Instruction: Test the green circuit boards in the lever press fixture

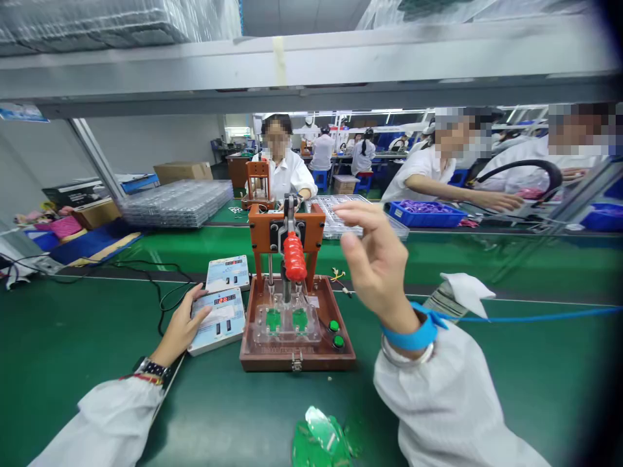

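My left hand [185,327] lies against the left edge of a white meter box [221,331] with a lit red display, its fingers apart. A second meter box [226,272] stands just behind it. My right hand [377,259] is raised in the air with the fingers loosely curled and apart, holding nothing. To its left is the red handle [294,256] of a toggle press [261,230]. Under the press, a clear fixture [287,332] holds two small green circuit boards [300,319]. Two green buttons [338,341] sit on the brown base [333,301]. A blue wrist strap circles my right wrist.
Green boards and a silvery piece [321,434] lie at the front edge. Behind the bench are stacked clear trays [178,202] and a blue bin [426,215] of purple parts. A shelf [311,65] runs overhead. A blue cord [545,315] stretches right. Co-workers sit opposite.
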Demonstrator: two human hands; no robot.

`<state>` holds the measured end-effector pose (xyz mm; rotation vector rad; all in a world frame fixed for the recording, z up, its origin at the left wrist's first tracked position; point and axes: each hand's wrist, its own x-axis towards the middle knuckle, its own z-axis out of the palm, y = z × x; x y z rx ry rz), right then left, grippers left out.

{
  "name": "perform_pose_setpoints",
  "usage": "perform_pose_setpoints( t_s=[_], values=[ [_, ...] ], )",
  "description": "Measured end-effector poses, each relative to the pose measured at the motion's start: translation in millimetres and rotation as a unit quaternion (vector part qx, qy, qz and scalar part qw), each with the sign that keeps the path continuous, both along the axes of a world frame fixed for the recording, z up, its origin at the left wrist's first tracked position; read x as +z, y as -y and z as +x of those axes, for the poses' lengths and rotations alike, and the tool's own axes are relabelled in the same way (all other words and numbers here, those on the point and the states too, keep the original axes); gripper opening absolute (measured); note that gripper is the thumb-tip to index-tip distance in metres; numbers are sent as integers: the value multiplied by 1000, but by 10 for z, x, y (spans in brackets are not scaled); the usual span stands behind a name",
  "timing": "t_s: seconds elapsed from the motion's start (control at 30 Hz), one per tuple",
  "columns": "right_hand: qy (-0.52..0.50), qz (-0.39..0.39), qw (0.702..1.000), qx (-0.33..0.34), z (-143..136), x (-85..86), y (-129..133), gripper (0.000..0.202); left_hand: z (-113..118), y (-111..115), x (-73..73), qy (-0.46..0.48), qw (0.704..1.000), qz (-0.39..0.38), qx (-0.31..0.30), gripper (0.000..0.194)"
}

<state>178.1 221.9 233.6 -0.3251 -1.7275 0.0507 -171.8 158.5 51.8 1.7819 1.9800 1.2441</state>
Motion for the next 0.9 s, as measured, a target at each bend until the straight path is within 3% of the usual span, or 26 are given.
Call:
perform_pose_setpoints(
  t_s=[0.07,0.17,0.3,0.37,0.43,0.5,0.6,0.7,0.73,0.8,0.9],
  values=[
    [71,-5,996,46,-133,46,262,30,2,-3,-4,3,1000,10,2,70],
    [154,4,986,57,-287,-16,347,35,21,-1,18,-2,1000,16,6,69],
    [107,52,993,23,-446,-130,282,23,61,21,69,-8,1000,19,4,62],
    [70,76,995,-2,-495,-70,298,25,73,34,80,-13,1000,21,4,60],
    [34,55,998,-2,-539,120,279,30,78,46,78,-20,999,26,1,58],
    [9,5,999,39,-599,414,122,40,79,55,68,-30,999,31,-3,56],
    [24,-30,991,129,-702,858,-423,57,77,60,56,-44,998,36,0,54],
    [75,-75,986,126,-702,1012,-959,56,82,58,57,-57,998,37,6,54],
    [79,-107,986,102,-658,961,-1039,50,87,58,59,-62,997,37,8,54],
    [24,-147,989,27,-507,698,-999,32,105,63,61,-69,997,41,15,53],
    [-117,-139,979,-94,-210,-1,-583,14,158,97,52,-72,996,48,25,50]
  ],
)
